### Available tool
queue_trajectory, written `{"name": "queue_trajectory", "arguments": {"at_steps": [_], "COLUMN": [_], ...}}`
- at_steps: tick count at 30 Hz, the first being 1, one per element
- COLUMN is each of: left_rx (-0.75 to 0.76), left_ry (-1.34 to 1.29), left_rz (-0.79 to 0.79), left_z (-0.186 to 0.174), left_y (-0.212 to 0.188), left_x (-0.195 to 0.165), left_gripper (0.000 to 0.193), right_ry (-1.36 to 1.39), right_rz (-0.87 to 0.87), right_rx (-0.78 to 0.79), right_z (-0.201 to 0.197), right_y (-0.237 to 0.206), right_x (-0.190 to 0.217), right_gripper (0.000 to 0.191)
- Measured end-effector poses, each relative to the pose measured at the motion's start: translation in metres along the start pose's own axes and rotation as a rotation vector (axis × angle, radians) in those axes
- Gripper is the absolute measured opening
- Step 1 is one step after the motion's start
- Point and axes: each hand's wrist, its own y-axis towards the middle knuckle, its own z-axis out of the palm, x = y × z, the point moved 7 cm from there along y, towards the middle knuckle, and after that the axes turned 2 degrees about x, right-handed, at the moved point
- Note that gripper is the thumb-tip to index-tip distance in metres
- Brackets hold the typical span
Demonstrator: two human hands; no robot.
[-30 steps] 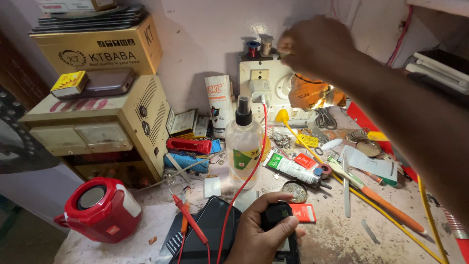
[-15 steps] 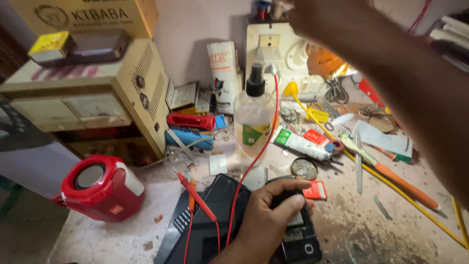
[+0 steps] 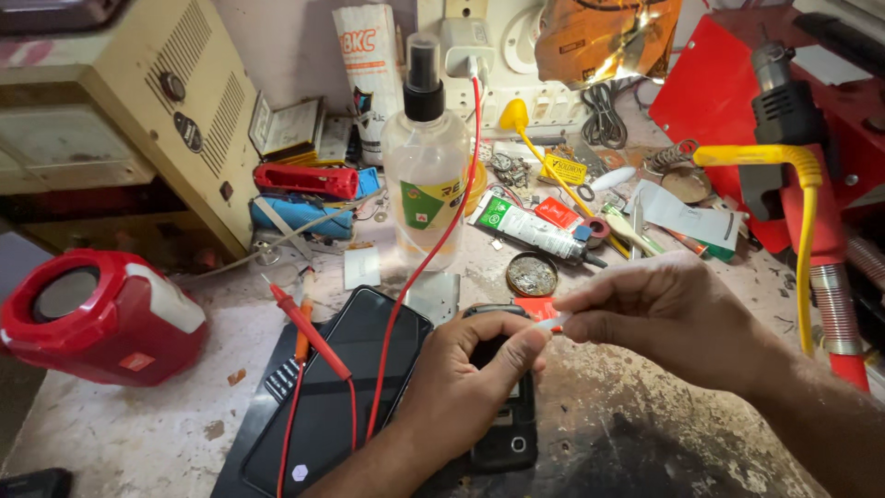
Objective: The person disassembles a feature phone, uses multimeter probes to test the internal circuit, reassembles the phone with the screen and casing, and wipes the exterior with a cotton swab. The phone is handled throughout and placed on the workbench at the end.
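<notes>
Your left hand [image 3: 466,373] presses down on a small dark handheld phone [image 3: 502,424] that lies flat on the dusty tabletop [image 3: 645,433], its long axis running away from you, the button end toward you and the far end under your fingers. The grip of that hand wraps over the phone's upper half, fingers curled around its top edge. Your right hand [image 3: 668,314] pinches a thin white stick-like tool [image 3: 551,323] between thumb and forefinger; its long axis lies nearly level, tip pointing left, meeting your left fingertips just above the phone. Just left of the phone lies a larger black flat smartphone [image 3: 341,397], with a red test probe [image 3: 309,332] and red wire across it. A clear spray bottle with a black nozzle [image 3: 426,157] stands upright behind, and a red rounded speaker [image 3: 97,314] sits far left
</notes>
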Motion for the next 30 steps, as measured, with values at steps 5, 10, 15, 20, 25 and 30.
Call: {"name": "queue_trajectory", "arguments": {"at_steps": [5,10,15,20,25,30], "left_rx": [-0.069,-0.076,-0.112,-0.144,-0.168,-0.180], "left_ry": [0.266,0.274,0.136,0.203,0.207,0.280], "left_rz": [0.145,0.209,0.096,0.208,0.233,0.280], "left_z": [-0.003,0.001,-0.009,-0.011,-0.009,-0.005], "left_y": [0.005,0.007,0.008,0.004,0.002,0.000], "left_x": [-0.010,-0.013,-0.007,-0.016,-0.015,-0.019], "left_gripper": [0.025,0.022,0.022,0.020,0.018,0.015], "right_ry": [0.067,-0.204,-0.207,-0.669,-0.655,-0.327], "right_rz": [-0.054,-0.344,-0.906,-0.739,-0.803,-0.338], "right_rx": [0.120,0.015,-0.278,-0.088,-0.046,-0.132], "right_z": [0.002,0.003,0.000,0.013,0.014,-0.006], "right_y": [0.011,0.001,-0.049,-0.041,-0.037,-0.012], "right_x": [-0.003,0.025,0.069,0.064,0.061,0.030], "right_gripper": [0.027,0.033,0.069,0.047,0.044,0.030]}}
